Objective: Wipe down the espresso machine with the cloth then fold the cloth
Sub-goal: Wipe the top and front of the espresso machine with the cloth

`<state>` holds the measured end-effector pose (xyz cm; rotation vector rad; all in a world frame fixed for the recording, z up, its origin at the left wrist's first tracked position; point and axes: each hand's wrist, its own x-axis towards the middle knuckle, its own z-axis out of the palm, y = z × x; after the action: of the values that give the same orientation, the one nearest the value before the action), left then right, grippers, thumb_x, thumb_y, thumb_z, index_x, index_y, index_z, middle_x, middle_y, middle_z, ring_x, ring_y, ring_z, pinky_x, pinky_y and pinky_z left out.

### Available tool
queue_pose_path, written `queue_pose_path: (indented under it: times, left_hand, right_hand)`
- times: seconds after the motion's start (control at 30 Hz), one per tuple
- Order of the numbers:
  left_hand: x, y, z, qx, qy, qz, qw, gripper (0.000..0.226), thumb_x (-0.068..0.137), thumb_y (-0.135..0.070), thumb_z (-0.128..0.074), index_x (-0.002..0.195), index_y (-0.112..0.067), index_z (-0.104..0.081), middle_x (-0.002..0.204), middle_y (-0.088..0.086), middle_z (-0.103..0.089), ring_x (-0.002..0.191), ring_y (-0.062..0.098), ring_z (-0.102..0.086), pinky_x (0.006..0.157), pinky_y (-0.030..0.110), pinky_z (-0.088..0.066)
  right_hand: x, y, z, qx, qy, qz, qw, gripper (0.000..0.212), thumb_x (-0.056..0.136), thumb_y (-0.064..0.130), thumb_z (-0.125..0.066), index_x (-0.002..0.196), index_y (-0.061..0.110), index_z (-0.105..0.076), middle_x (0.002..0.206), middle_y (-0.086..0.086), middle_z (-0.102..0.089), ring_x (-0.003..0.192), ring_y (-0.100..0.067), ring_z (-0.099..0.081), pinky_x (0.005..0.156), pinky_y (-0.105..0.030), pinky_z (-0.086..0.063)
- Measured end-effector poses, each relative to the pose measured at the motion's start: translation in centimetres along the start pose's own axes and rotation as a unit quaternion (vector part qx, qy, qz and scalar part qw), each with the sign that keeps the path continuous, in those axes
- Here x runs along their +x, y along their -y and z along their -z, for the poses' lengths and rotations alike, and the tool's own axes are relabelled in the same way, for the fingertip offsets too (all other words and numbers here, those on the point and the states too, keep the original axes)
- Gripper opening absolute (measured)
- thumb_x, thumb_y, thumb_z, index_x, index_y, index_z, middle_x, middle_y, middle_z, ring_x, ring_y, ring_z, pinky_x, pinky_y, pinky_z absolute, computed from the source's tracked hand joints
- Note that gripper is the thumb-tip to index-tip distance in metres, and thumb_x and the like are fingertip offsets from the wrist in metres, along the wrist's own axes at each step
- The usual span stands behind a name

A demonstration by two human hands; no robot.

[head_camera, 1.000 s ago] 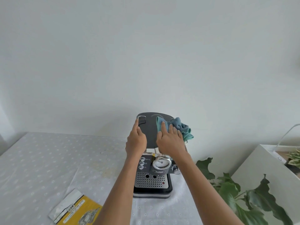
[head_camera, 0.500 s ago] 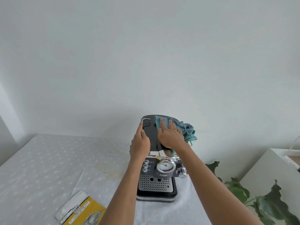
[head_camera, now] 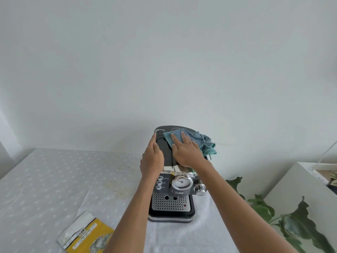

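A dark grey and silver espresso machine (head_camera: 171,203) stands on the table, front facing me, with a round gauge and a perforated drip tray. A teal cloth (head_camera: 204,141) lies bunched on its dark top, spilling over the right edge. My right hand (head_camera: 186,150) presses flat on the cloth, fingers spread toward the back. My left hand (head_camera: 152,157) rests along the top's left edge, fingers together, steadying the machine.
The table has a white dotted cloth (head_camera: 54,179). A yellow and silver packet (head_camera: 87,234) lies near the front left. Green plant leaves (head_camera: 291,221) and a white box (head_camera: 306,187) are to the right. A white wall is close behind.
My right hand has slid the cloth farther back and left across the machine's top. My left hand stayed on the left edge. The view shifted slightly.
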<state>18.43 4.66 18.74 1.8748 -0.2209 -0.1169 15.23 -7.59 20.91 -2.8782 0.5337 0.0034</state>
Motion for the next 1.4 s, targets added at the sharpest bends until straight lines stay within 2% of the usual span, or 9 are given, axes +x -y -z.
queue_pose_path:
  times: [0.13,0.43,0.73,0.8,0.93,1.03,1.13,1.27,1.4]
  left_hand:
    - [-0.2,-0.2,0.2,-0.013,0.01,0.008,1.0,0.047,0.104,-0.03,-0.019,0.147,-0.043,-0.032,0.136,-0.004,-0.057,0.085,0.009,-0.055,0.079,0.03,-0.034]
    - [-0.1,0.1,0.3,-0.019,0.017,0.002,1.0,0.046,0.104,-0.031,-0.018,0.146,-0.046,-0.031,0.144,-0.008,-0.049,0.088,0.006,-0.05,0.087,0.03,-0.034]
    - [-0.2,0.0,-0.1,-0.02,0.004,0.002,1.0,0.047,0.104,-0.028,-0.02,0.146,-0.042,-0.033,0.137,-0.003,-0.055,0.08,0.006,-0.052,0.08,0.031,-0.031]
    - [-0.3,-0.1,-0.1,-0.017,-0.002,-0.001,1.0,0.046,0.104,-0.028,-0.02,0.147,-0.04,-0.034,0.137,-0.005,-0.055,0.088,0.007,-0.048,0.082,0.03,-0.03]
    - [-0.8,-0.4,0.2,-0.039,0.004,0.005,0.999,0.046,0.104,-0.028,-0.019,0.146,-0.043,-0.034,0.101,-0.02,-0.06,0.076,0.003,-0.05,0.079,0.03,-0.031]
    - [-0.7,-0.5,0.4,-0.043,0.013,-0.001,0.999,0.047,0.105,-0.028,-0.018,0.147,-0.043,-0.032,0.133,-0.004,-0.057,0.07,-0.009,-0.042,0.079,0.028,-0.029]
    - [-0.7,-0.7,0.3,-0.035,0.02,-0.004,0.999,0.046,0.105,-0.029,-0.018,0.147,-0.042,-0.031,0.143,-0.011,-0.048,0.078,-0.006,-0.043,0.082,0.027,-0.03]
    - [-0.7,-0.6,0.4,-0.033,0.017,0.005,0.999,0.046,0.104,-0.032,-0.019,0.146,-0.045,-0.032,0.089,-0.026,-0.057,0.075,0.013,-0.061,0.07,0.033,-0.042]
    - [-0.9,-0.6,0.5,-0.026,0.009,0.006,1.0,0.046,0.103,-0.032,-0.02,0.145,-0.045,-0.034,0.088,-0.029,-0.056,0.075,0.012,-0.061,0.066,0.031,-0.04]
  right_hand:
    - [-1.2,-0.5,-0.9,0.028,-0.036,-0.072,0.996,0.059,0.106,0.036,-0.013,0.162,0.022,0.0,0.169,-0.015,-0.002,0.157,-0.026,0.0,0.126,-0.043,0.001]
    - [-4.1,0.9,-0.8,-0.002,-0.012,-0.025,1.0,0.058,0.107,0.037,-0.017,0.162,0.031,-0.001,0.169,-0.012,0.006,0.156,-0.029,0.002,0.125,-0.045,0.0]
    - [-0.3,2.2,0.7,0.083,-0.006,-0.22,0.972,0.066,0.104,0.033,-0.02,0.16,0.007,0.004,0.159,-0.04,0.008,0.149,-0.056,0.005,0.122,-0.055,-0.002]
    - [-1.8,2.8,0.1,0.076,-0.015,-0.207,0.975,0.066,0.104,0.033,-0.019,0.16,0.005,0.005,0.159,-0.04,0.007,0.15,-0.054,0.004,0.122,-0.054,-0.002]
    - [-5.2,2.0,-1.1,0.041,-0.024,-0.1,0.994,0.061,0.106,0.033,-0.018,0.162,0.019,0.004,0.166,-0.026,0.003,0.154,-0.041,0.001,0.124,-0.048,0.001]
    - [-4.5,1.2,-0.6,0.012,0.002,-0.05,0.999,0.059,0.106,0.035,-0.018,0.162,0.027,0.002,0.168,-0.018,0.005,0.155,-0.036,0.003,0.124,-0.048,-0.001]
    - [-2.4,0.5,0.0,-0.002,0.023,-0.009,1.0,0.057,0.106,0.036,-0.02,0.161,0.036,-0.002,0.169,-0.01,0.01,0.156,-0.033,0.007,0.123,-0.049,-0.002]
    - [0.5,0.2,0.7,0.027,0.028,-0.038,0.999,0.058,0.106,0.037,-0.019,0.161,0.036,-0.002,0.169,-0.012,0.009,0.155,-0.034,0.006,0.122,-0.049,-0.001]
    - [-0.3,1.0,0.0,0.056,-0.012,-0.085,0.995,0.06,0.104,0.035,-0.019,0.162,0.028,-0.002,0.168,-0.02,0.004,0.155,-0.037,0.003,0.123,-0.048,0.0]
